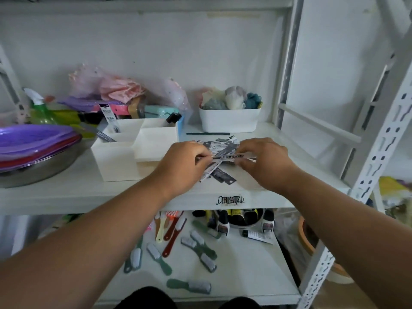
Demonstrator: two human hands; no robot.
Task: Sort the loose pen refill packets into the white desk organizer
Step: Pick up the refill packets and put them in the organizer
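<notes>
While pinching one refill packet [231,157], two hands, left [185,162] and right [265,162]; two packets [111,128] in organizer [124,161].

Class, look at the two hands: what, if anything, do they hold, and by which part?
Both hold one pen refill packet above the pile: left hand pinches its left end, right hand its right end.

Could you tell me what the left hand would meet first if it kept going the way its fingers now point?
Probably the right hand: the left hand points rightward along the refill packet that both hands pinch, over the loose pile. Depth is hard to judge.
</notes>
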